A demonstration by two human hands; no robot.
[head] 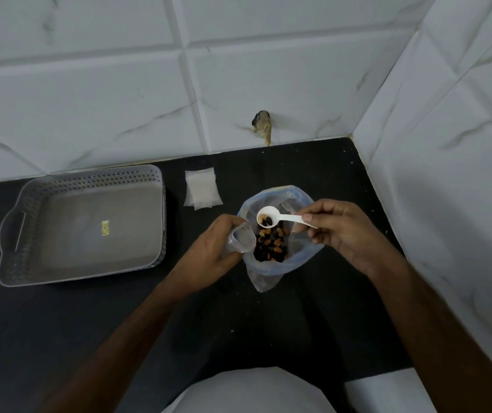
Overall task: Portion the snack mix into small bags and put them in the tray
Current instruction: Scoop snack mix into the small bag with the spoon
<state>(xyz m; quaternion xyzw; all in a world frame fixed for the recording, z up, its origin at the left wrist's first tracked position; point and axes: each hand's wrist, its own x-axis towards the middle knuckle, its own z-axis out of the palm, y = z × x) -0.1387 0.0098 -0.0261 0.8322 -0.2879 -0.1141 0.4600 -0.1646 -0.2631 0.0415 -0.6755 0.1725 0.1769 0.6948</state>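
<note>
A large clear bag with a blue rim (298, 260) stands open on the black counter, holding snack mix (270, 245) of nuts and dark raisins. My right hand (343, 231) pinches the handle of a white plastic spoon (271, 217), whose bowl carries a few pieces above the big bag. My left hand (209, 251) grips a small clear bag (240, 241) with its mouth held open, just left of the spoon. A grey perforated tray (155, 186) sits at the left with nothing but a small yellow sticker inside.
A stack of flat small bags (202, 189) lies between the tray and the big bag, near the tiled back wall. A tiled side wall (447, 204) closes in the counter (90, 317) at the right. A brownish lump (262, 125) sticks to the back wall.
</note>
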